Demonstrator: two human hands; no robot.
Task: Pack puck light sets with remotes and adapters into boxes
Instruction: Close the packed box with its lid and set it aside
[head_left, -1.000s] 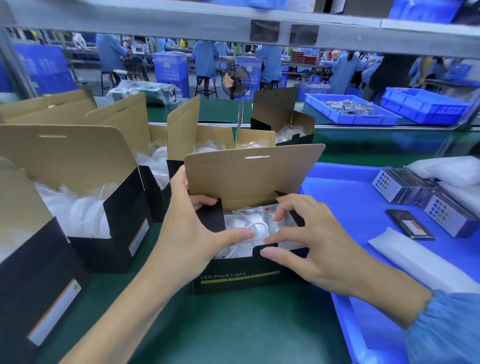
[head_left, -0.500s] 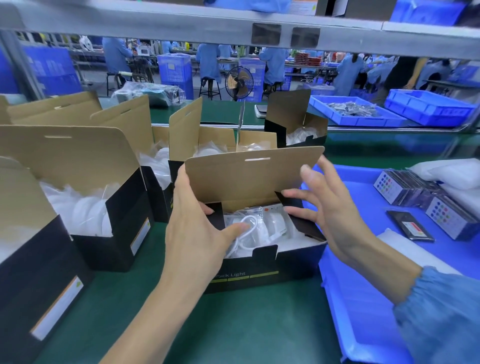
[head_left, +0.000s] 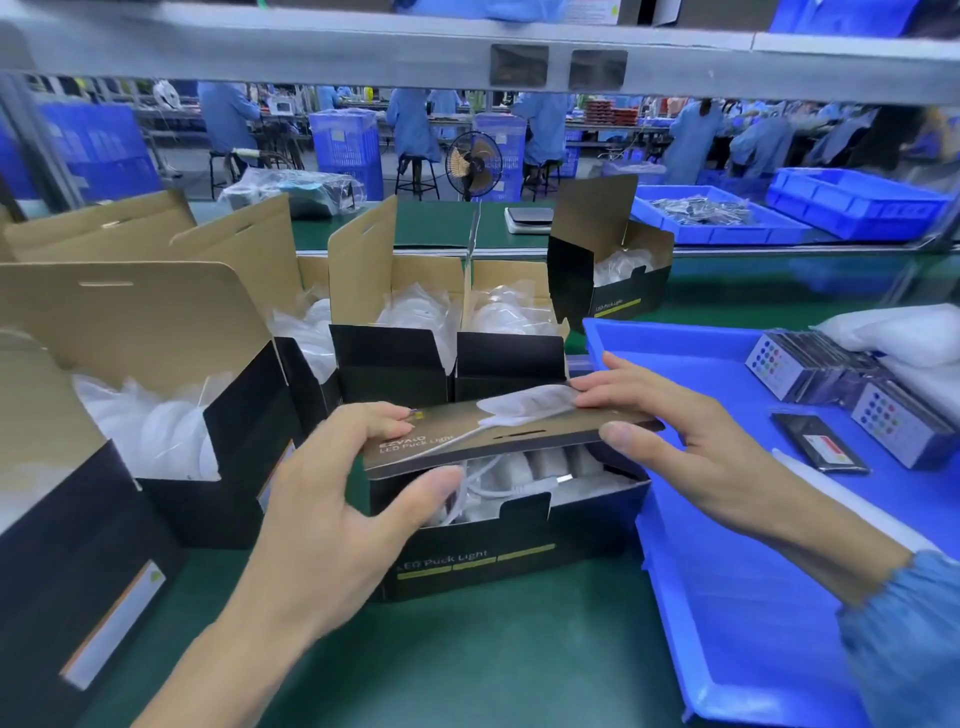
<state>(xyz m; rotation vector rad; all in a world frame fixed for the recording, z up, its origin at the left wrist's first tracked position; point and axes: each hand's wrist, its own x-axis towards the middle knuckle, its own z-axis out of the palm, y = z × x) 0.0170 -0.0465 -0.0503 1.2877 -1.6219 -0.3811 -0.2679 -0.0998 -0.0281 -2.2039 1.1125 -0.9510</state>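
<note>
A black "LED Puck Light" box stands on the green belt in front of me. Its lid is folded down almost flat over the opening. My left hand grips the lid's left end, fingers on top and thumb under the front edge. My right hand holds the lid's right end, fingers laid on top and thumb at the front edge. Through the gap under the lid I see bagged white puck lights and a white cable. Stacked remotes with coloured buttons lie in the blue tray.
Several open boxes with bagged white lights stand left of and behind the centre box. Another open box sits further back. The tray also holds a black card-like item and white foam bags. Blue bins line the far side.
The lid stood upright before and is now folded down over the box. My right hand moved from the right side flap onto the lid; my left hand moved from the box's edge to the lid.
</note>
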